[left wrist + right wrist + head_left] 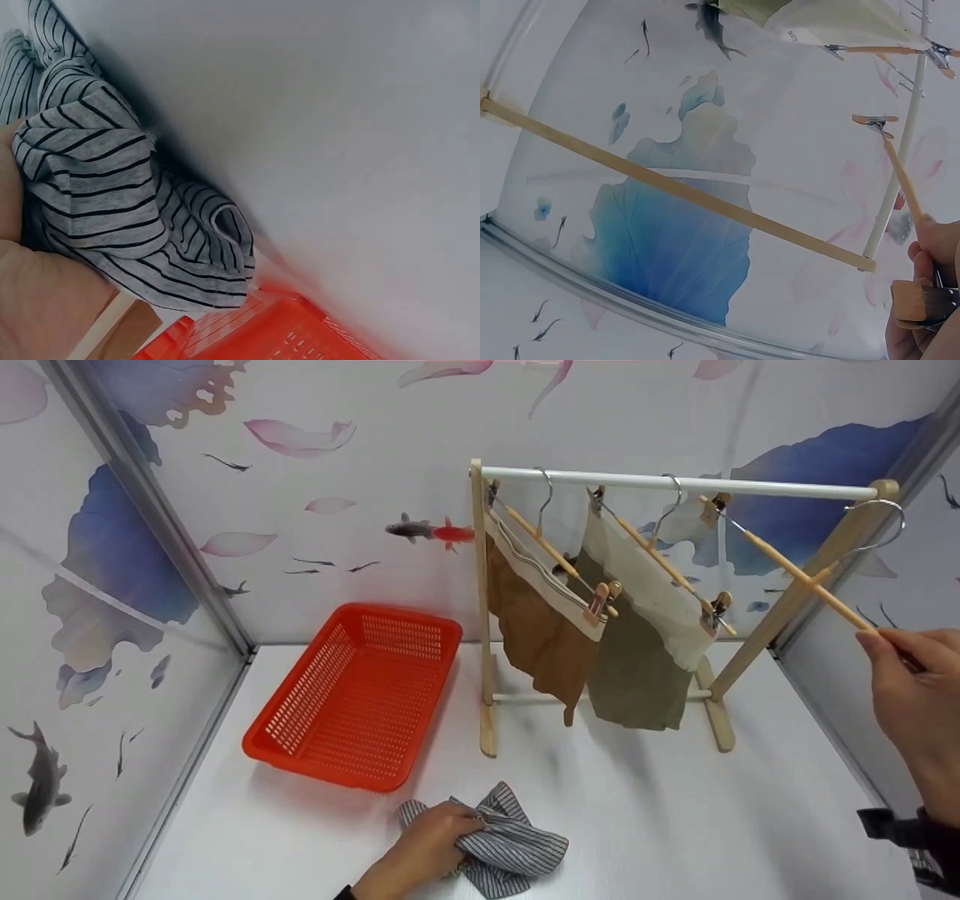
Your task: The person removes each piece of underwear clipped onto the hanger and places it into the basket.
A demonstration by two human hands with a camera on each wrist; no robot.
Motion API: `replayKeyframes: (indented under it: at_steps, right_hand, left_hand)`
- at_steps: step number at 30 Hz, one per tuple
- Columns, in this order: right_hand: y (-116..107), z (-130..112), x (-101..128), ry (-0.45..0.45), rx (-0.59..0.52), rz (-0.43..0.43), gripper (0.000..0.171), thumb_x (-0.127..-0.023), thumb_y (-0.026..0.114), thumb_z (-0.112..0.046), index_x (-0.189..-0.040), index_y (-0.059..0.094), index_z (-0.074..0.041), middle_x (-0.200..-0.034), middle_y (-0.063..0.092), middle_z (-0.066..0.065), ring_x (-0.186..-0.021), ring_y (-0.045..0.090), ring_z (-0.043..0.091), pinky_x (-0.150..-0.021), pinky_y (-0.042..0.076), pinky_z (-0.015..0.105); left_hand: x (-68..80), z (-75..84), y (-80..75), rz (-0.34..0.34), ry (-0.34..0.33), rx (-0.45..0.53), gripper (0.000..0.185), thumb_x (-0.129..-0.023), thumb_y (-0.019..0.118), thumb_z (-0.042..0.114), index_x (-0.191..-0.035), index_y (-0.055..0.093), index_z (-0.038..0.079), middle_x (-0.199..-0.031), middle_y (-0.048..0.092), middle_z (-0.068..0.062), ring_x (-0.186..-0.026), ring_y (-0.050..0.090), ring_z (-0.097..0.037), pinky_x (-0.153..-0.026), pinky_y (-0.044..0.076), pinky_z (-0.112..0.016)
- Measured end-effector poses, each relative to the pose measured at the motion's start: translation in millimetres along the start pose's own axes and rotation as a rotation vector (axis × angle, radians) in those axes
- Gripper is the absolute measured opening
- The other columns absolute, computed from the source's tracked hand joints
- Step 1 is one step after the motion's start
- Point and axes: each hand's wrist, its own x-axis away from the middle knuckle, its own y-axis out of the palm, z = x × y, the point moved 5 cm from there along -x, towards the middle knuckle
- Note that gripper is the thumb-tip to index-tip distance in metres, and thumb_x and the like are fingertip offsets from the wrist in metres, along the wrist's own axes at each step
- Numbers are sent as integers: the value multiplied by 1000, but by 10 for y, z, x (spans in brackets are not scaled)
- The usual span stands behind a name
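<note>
My left hand grips a crumpled grey cloth with dark stripes low over the white table, in front of the rack. The left wrist view shows the striped cloth bunched and folded beside the palm. At the right, my right hand pinches one end of a wooden clip hanger, held tilted with no cloth on it. Its metal hook points up near the right end of the rack's white rail. A wooden clip shows by the right fingers in the right wrist view.
A wooden drying rack stands at the back. From its rail hang a brown garment and an olive-green garment, each clipped to a hanger. Left of it sits a red plastic basket. Patterned wall panels enclose the table.
</note>
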Motion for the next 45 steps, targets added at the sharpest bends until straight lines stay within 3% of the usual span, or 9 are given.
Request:
replayKeyframes:
  at_steps: [4,7,12,14,20,29,36,41,45]
  right_hand:
    - [25,-1,-69,-27,44,-6,18,-98,69,2,-102,72,20,-84,58,25,-86,32,-19,-76,25,2]
    - [54,-10,-116,-20,96,-26,22,-101,68,-4,-105,73,18,-91,61,32,-81,42,-4,-75,23,7]
    - [125,-40,-184,-45,167,-38,28,-103,67,-10,-105,73,17,-91,63,33,-77,55,41,-72,22,17]
    - [158,-48,-214,-54,163,-13,26,-101,69,-8,-102,73,18,-88,63,34,-77,57,45,-72,22,18]
    - [246,-115,-300,-118,179,3,27,-101,70,-9,-100,73,18,-84,63,34,-76,59,50,-70,24,23]
    - [386,-106,-331,-167,222,-22,27,-100,71,-11,-96,74,15,-80,64,31,-70,60,49,-60,28,34]
    - [444,-66,-307,-138,217,-61,24,-98,73,-12,-98,76,11,-82,67,28,-70,61,47,-64,19,18]
    - [474,-63,-277,-153,203,-55,20,-96,75,-7,-98,76,12,-80,67,29,-69,61,48,-63,21,20]
    - [489,-50,-260,-147,163,-46,19,-96,75,-5,-99,76,14,-81,66,30,-69,62,48,-69,19,11]
  left_hand:
    - [0,43,-63,60,74,30,51,-70,72,-20,-110,83,9,-110,75,-3,-106,68,-18,-95,57,-33]
    - [5,73,-107,99,122,43,52,-68,70,-22,-108,83,9,-108,75,-3,-105,68,-18,-94,58,-32]
    - [18,85,-144,140,134,60,52,-69,70,-21,-109,82,8,-110,75,-3,-105,68,-19,-93,58,-33]
    - [23,82,-155,146,124,58,50,-70,71,-20,-111,82,8,-112,75,-3,-105,68,-19,-93,57,-33]
    - [38,81,-191,171,113,52,47,-74,74,-16,-112,82,9,-114,74,-3,-107,67,-18,-94,58,-34]
    - [70,133,-284,314,245,31,47,-67,81,-17,-106,83,9,-111,75,-3,-102,69,-20,-91,59,-35]
    - [85,139,-355,364,236,51,46,-69,82,-15,-108,83,9,-112,75,-3,-103,69,-20,-91,60,-36]
    - [81,190,-374,447,279,101,44,-66,89,-11,-105,83,9,-111,75,-4,-99,70,-20,-88,60,-33]
    - [83,231,-411,511,275,144,43,-66,88,-11,-103,83,9,-109,76,-3,-96,70,-20,-87,59,-30]
